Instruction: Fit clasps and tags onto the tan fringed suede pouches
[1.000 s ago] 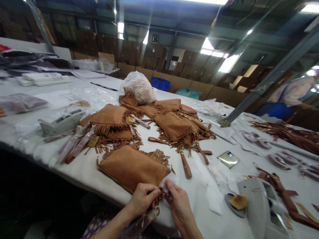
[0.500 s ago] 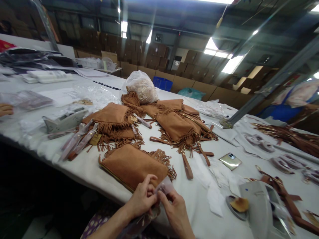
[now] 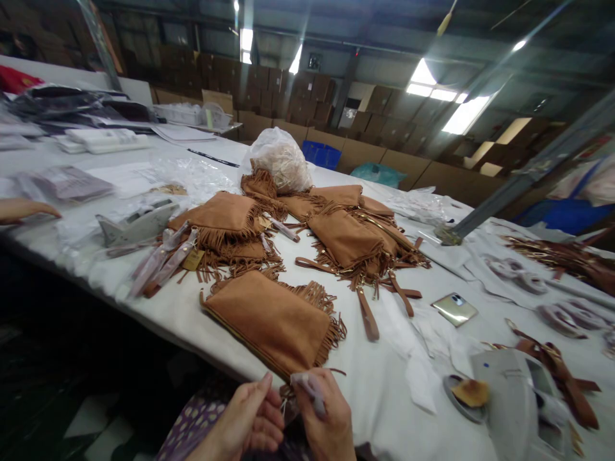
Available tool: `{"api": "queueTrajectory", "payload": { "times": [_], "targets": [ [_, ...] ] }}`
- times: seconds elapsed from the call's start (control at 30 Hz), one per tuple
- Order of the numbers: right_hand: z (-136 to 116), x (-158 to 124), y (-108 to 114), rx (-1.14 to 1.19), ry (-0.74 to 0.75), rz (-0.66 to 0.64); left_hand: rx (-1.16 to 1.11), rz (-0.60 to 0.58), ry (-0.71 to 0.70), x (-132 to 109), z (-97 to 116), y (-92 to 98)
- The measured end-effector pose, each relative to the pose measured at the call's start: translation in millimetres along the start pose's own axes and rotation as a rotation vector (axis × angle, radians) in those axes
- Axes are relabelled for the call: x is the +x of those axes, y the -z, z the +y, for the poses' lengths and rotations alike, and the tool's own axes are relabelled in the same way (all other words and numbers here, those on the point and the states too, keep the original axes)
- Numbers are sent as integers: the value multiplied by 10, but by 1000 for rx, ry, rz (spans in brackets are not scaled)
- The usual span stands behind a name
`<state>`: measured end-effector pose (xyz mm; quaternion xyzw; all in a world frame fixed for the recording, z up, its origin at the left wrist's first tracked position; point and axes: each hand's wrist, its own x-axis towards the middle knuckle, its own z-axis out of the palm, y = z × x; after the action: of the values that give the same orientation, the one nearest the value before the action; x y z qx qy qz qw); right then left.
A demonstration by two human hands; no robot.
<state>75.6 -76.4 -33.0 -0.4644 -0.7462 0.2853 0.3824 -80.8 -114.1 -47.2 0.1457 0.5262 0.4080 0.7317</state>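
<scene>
My left hand (image 3: 250,419) and my right hand (image 3: 321,413) meet at the table's near edge, both closed. My right hand pinches a small clear plastic piece (image 3: 307,386); my left hand's fingers curl on something I cannot make out, beside it. Just beyond them lies a tan suede fringed bag (image 3: 271,320), flat on the white table (image 3: 158,314). What hangs below my hands is hidden.
More tan fringed bags (image 3: 336,234) and loose straps (image 3: 368,317) pile mid-table, with a plastic bag of filling (image 3: 281,160) behind. A phone (image 3: 454,308), tape dispensers (image 3: 509,397) and wrapped straps (image 3: 163,262) lie around. Another person's hand (image 3: 24,210) rests far left; a co-worker (image 3: 576,198) stands right.
My hands have dropped lower and nearer to me, off the bag's corner. The view has tilted so the table sits a little further right and up.
</scene>
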Motion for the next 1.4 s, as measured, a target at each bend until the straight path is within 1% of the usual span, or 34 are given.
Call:
{"api": "queueTrajectory", "payload": {
  "times": [0.03,0.07,0.13,0.2,0.27,0.37,0.43,0.5,0.57,0.63,0.7,0.8,0.9,1.0,1.07,1.17,1.27,1.33,1.4],
  "targets": [
    [28,-24,-21,-49,75,-12,-40,-29,58,-51,7,-13],
    [65,-49,-34,-103,155,-24,-62,-64,78,-97,18,-32],
    [155,-100,-36,-191,302,-61,-71,-148,51,-152,31,-72],
    [240,-149,-13,-217,369,-110,-42,-209,9,-145,7,-84],
    [295,-191,9,-198,333,-111,14,-211,-21,-89,-60,-54],
    [313,-227,4,-183,244,-94,124,-124,-148,27,-179,37],
    [306,-232,-21,-178,242,-112,172,-82,-234,93,-230,81],
    [306,-231,-40,-155,259,-113,194,-54,-268,144,-250,85],
    [319,-226,-38,-121,268,-114,197,-19,-272,182,-248,58],
    [329,-211,-14,-76,245,-138,211,15,-292,201,-230,26],
    [318,-179,13,-26,175,-144,273,59,-352,195,-194,9],
    [253,-96,19,35,36,-158,454,118,-451,141,-109,15],
    [175,4,-16,63,-45,-228,607,167,-503,76,-13,5],
    [121,100,-30,39,-57,-286,716,228,-556,34,63,-43],
    [88,168,4,6,-48,-337,786,255,-586,19,96,-78],
    [16,295,113,-23,-27,-464,916,247,-658,12,113,-106],
    [-59,433,219,-49,-12,-593,1088,222,-751,37,100,-94],
    [-90,508,250,-80,-3,-638,1180,207,-782,61,90,-77],
    [-100,555,247,-112,17,-658,1217,186,-783,72,88,-65]
  ]
}}
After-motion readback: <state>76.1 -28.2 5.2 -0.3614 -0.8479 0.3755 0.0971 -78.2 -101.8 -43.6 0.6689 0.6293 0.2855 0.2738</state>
